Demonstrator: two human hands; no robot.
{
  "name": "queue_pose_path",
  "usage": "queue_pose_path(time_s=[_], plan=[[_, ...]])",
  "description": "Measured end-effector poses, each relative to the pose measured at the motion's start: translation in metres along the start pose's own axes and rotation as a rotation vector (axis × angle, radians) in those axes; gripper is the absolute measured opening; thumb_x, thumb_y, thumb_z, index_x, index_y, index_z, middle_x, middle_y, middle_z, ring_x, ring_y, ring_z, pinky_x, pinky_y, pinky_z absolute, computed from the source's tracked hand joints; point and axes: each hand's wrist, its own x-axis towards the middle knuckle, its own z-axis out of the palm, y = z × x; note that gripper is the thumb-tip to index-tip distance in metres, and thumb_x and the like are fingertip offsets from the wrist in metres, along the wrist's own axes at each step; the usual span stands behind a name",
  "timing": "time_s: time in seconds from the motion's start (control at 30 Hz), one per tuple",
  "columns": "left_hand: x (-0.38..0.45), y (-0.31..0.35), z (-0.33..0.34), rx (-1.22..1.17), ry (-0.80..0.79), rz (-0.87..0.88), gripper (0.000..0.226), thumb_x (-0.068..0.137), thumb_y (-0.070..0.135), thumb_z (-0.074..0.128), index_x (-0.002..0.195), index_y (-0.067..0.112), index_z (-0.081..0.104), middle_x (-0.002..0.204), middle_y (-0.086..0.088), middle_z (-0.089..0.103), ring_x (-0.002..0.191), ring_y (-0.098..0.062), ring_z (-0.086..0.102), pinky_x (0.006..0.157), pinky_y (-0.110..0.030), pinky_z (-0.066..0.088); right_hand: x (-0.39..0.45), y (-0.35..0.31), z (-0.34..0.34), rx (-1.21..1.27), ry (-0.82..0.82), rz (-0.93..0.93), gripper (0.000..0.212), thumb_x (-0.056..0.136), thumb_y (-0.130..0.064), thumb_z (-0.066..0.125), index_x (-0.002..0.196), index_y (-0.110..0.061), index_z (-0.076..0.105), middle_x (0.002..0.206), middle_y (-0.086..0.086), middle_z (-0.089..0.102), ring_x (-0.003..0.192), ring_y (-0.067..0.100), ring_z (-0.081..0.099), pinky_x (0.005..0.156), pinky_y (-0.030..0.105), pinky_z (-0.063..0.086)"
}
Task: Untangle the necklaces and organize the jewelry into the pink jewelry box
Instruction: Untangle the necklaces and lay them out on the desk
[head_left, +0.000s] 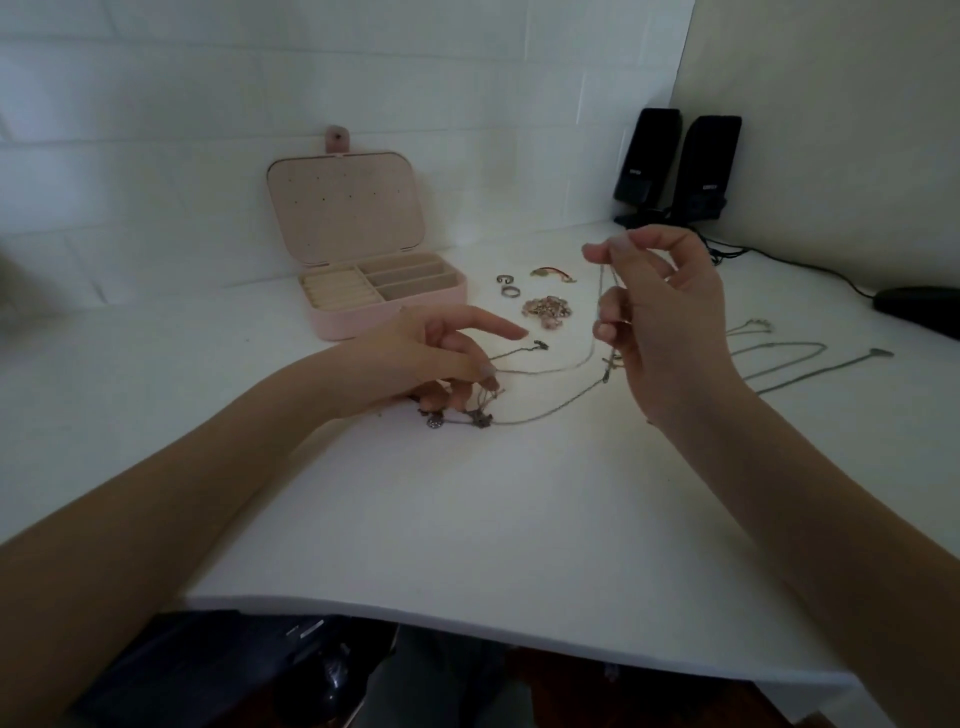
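The pink jewelry box (332, 325) stands open at the back left of the white table, its compartments bare. My left hand (447, 358) pinches a tangle of thin silver necklaces (540, 371) with small pendants (480, 418) just above the table, index finger stretched out. My right hand (670, 312) is raised and pinches a silver chain (600, 291) between thumb and fingertip; the chain hangs down and runs across to my left hand. Two rings (506, 286), a rose-gold bracelet (548, 309) and a red-and-gold piece (550, 272) lie right of the box.
More silver chains (789, 358) lie spread on the table at the right. Two black speakers (675, 161) with cables stand in the back right corner, a dark object (919, 309) beside them. The table's front edge (467, 621) runs close to me, dark items below it.
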Motion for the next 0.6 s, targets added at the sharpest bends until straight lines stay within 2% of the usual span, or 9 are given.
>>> queue_pose_path(time_s=[0.1,0.2,0.27,0.37,0.5,0.6], plan=[[-0.001,0.002,-0.001,0.029,0.056,0.019,0.031,0.075,0.007,0.054,0.096,0.022,0.072,0.064,-0.012,0.048,0.046,-0.011,0.042,0.038,-0.019,0.032,0.001,0.000,-0.001,-0.050,-0.031,-0.025,0.011,0.093,-0.009,0.056,0.088,-0.013,0.047,0.080,0.001,0.070,0.035,0.008,0.036,0.036,0.017,0.030],[0.000,0.005,-0.001,0.096,0.240,0.050,0.025,0.075,0.002,0.050,0.080,0.014,0.071,0.049,0.002,0.036,0.043,-0.007,0.031,0.042,-0.020,0.027,0.000,-0.001,0.000,-0.095,-0.093,-0.059,0.012,0.093,-0.009,0.057,0.085,-0.013,0.047,0.079,0.004,0.071,0.037,0.010,0.032,0.037,0.017,0.027],[0.001,0.007,-0.002,0.176,0.395,0.087,0.029,0.080,-0.006,0.049,0.074,0.015,0.069,0.045,0.011,0.038,0.042,-0.004,0.029,0.045,-0.019,0.026,-0.002,-0.002,0.001,-0.138,-0.122,-0.094,0.013,0.092,-0.011,0.057,0.085,-0.014,0.047,0.079,0.004,0.071,0.039,0.012,0.031,0.039,0.017,0.027],[0.001,0.008,-0.002,0.242,0.557,0.188,0.027,0.080,-0.008,0.051,0.071,0.014,0.064,0.054,0.019,0.054,0.045,-0.001,0.037,0.046,-0.008,0.031,-0.004,-0.006,0.002,-0.206,-0.123,-0.155,0.012,0.091,-0.011,0.058,0.084,-0.016,0.049,0.068,-0.001,0.068,0.040,0.010,0.037,0.041,0.016,0.030],[0.003,0.006,-0.002,0.350,0.650,0.225,0.016,0.079,-0.006,0.054,0.079,0.006,0.065,0.052,0.029,0.054,0.048,-0.001,0.038,0.048,-0.007,0.030,-0.004,-0.010,0.001,-0.195,-0.166,-0.145,0.016,0.090,-0.003,0.056,0.082,-0.016,0.051,0.053,0.000,0.047,0.041,0.006,0.038,0.041,0.019,0.028],[0.002,0.002,-0.005,0.387,0.689,0.215,0.018,0.081,0.001,0.055,0.080,0.017,0.062,0.054,0.017,0.054,0.050,-0.003,0.041,0.052,-0.017,0.038,-0.004,-0.009,0.001,-0.192,-0.290,-0.124,0.021,0.088,0.003,0.054,0.077,-0.015,0.052,0.045,-0.004,0.036,0.039,0.008,0.027,0.041,0.018,0.025]])
